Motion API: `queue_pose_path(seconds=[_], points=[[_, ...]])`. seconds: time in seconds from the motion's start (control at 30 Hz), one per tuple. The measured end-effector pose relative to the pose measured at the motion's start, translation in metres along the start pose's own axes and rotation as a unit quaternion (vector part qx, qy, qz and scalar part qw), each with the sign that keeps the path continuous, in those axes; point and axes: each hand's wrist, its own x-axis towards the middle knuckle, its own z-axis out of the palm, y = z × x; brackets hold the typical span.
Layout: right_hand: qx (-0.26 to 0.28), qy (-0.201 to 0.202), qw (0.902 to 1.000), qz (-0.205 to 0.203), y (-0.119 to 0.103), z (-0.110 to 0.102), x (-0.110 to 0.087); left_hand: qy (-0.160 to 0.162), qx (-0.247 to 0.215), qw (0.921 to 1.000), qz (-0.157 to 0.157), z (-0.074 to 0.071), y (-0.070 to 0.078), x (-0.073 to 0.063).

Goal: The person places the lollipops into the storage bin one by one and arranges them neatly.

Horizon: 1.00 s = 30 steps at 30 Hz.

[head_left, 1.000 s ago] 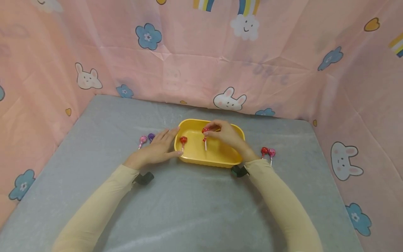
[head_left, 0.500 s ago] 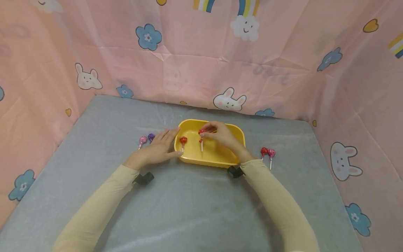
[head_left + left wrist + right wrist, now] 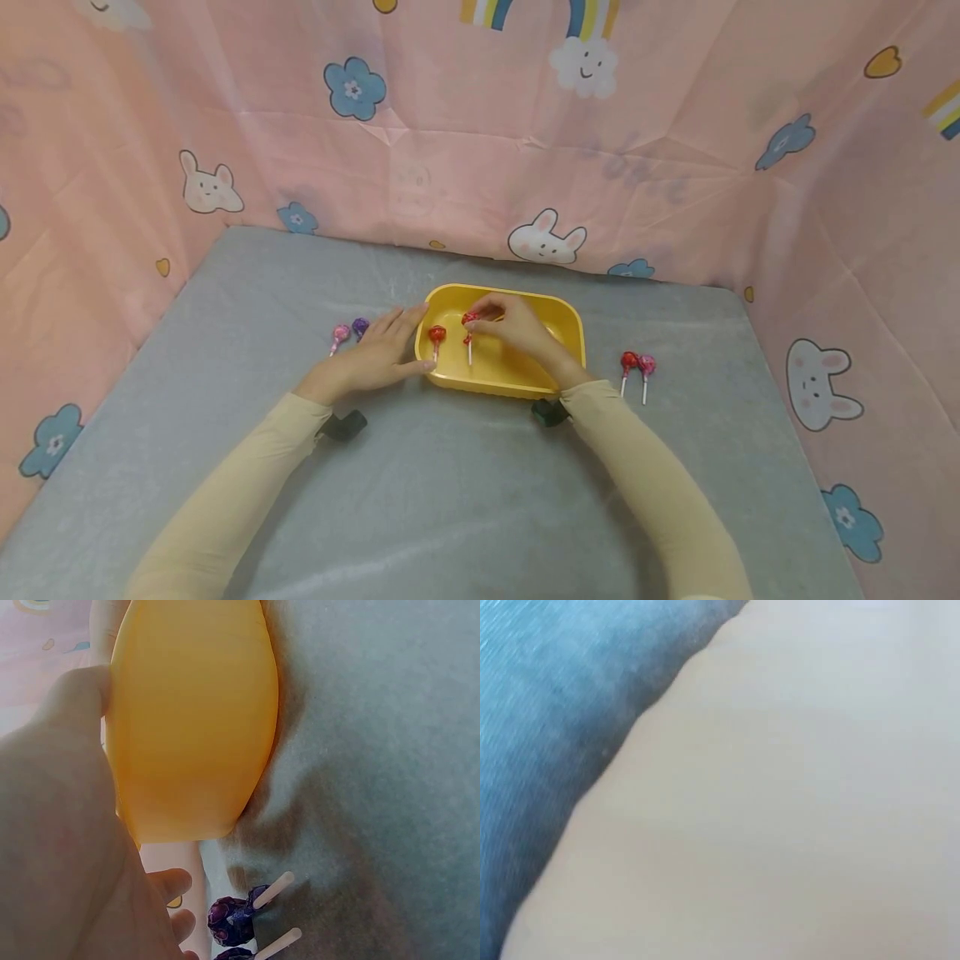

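A yellow rectangular tub (image 3: 498, 386) stands on the table in the head view. Inside its left end lies a red-wrapped lollipop (image 3: 437, 334), stick toward me. My right hand (image 3: 517, 327) reaches over the tub and pinches another red lollipop (image 3: 470, 320) by its wrapped head, the white stick pointing down. My left hand (image 3: 378, 354) rests on the tub's left rim, fingers straight. In the left wrist view the left thumb (image 3: 82, 694) touches the yellow tub wall (image 3: 195, 727). The right wrist view is filled mostly by a pale, blurred surface.
Left of the tub, a pink lollipop (image 3: 341, 333) and a purple lollipop (image 3: 361, 326) lie partly behind the left hand. To the right lie a red lollipop (image 3: 629, 361) and a pink lollipop (image 3: 647, 364). A pink printed curtain (image 3: 450, 183) encloses the grey table (image 3: 465, 500).
My right hand has moved left across the tub with the red lollipop, closer to the one lying inside. The left hand has stayed on the rim.
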Motion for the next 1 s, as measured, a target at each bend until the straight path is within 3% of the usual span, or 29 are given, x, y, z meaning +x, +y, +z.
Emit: queue_pose_path(seconds=[0.3, 1.0], points=[[0.004, 0.000, 0.9998, -0.018, 0.000, 0.009, 0.003, -0.002, 0.001, 1.0000, 0.001, 0.000, 0.000, 0.001], [0.000, -0.003, 0.9999, 0.014, 0.006, 0.021, 0.008, -0.003, -0.002, 1.0000, 0.000, -0.001, 0.000, 0.000]])
